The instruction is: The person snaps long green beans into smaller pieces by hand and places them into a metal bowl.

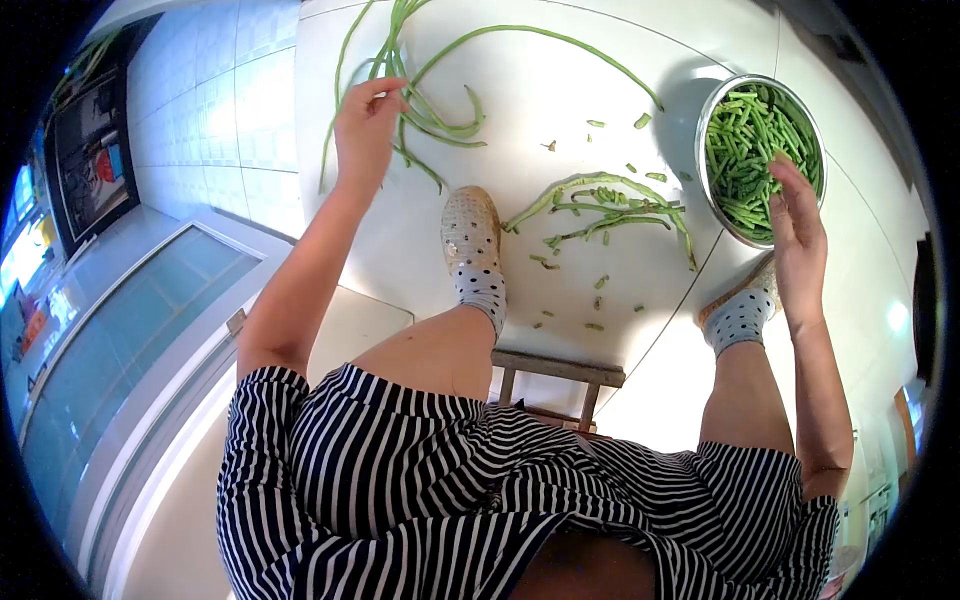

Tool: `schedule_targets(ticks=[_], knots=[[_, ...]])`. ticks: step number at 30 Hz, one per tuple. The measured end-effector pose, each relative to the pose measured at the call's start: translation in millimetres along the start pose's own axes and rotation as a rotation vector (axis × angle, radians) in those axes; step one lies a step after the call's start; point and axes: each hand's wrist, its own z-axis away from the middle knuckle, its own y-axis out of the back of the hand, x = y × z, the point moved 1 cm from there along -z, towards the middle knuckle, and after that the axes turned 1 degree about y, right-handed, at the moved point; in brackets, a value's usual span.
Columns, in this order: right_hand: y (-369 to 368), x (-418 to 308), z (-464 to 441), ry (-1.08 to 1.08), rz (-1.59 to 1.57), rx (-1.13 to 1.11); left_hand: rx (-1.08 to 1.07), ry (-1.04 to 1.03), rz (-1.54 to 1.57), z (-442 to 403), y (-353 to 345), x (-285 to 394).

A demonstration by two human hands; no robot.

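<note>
My left hand (367, 128) is at the upper left, over a loose bunch of long green beans (440, 122) on the floor. Its thumb and forefinger come together at the bunch, pinching a long bean; the exact grip is partly hidden. My right hand (800, 225) is at the near right side of a round metal bowl (706, 190), fingers stretched out over its rim. Nothing shows between those fingers. Short cut bean pieces (750, 135) fill the bowl.
Between my feet lies a small pile of discoloured beans (610, 212), with scattered bean scraps (598, 302) around it. My left shoe (470, 225) stands beside that pile. A wooden stool (560, 368) is under me. A glass-panelled white door (150, 330) is at left.
</note>
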Motion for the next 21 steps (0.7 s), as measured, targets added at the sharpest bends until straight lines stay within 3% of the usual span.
schedule_targets(ticks=[3,5,6,8,9,10,11,12,16,17,18,20,21], knots=[[-11,-19,6,-0.062,-0.219,-0.163,-0.090,-0.368,0.060,39,-13,42],[-22,-36,11,-0.111,-0.405,-0.509,-0.317,-0.408,0.172,73,-24,79],[-28,-45,13,-0.115,-0.403,-0.509,-0.406,-0.522,0.092,86,-27,94],[-42,-62,20,-0.341,-0.707,-0.689,-0.498,-0.638,0.019,104,-35,105],[-46,-67,22,-0.347,-0.702,-0.684,-0.611,-0.715,0.052,112,-41,106],[-49,-70,23,-0.456,-0.892,-0.696,-0.725,-0.793,0.088,119,-45,106],[-52,-73,22,-0.566,-1.083,-0.698,-0.732,-0.796,0.100,123,-48,104],[-51,-77,19,-0.602,-1.159,-0.647,-0.871,-0.822,0.099,128,-50,102],[-39,-63,3,-0.627,-1.125,-0.426,-1.194,-0.923,0.094,132,-49,99],[-38,-57,0,-0.632,-1.119,-0.416,-1.333,-0.925,0.055,132,-48,97],[-38,-48,-3,-0.585,-1.136,-0.438,-1.340,-0.930,0.064,131,-44,95],[-38,-44,1,-0.501,-1.132,-0.495,-1.523,-0.669,-0.085,130,-40,92],[-39,-48,6,-0.508,-1.131,-0.490,-1.529,-0.670,-0.079,130,-42,94]])
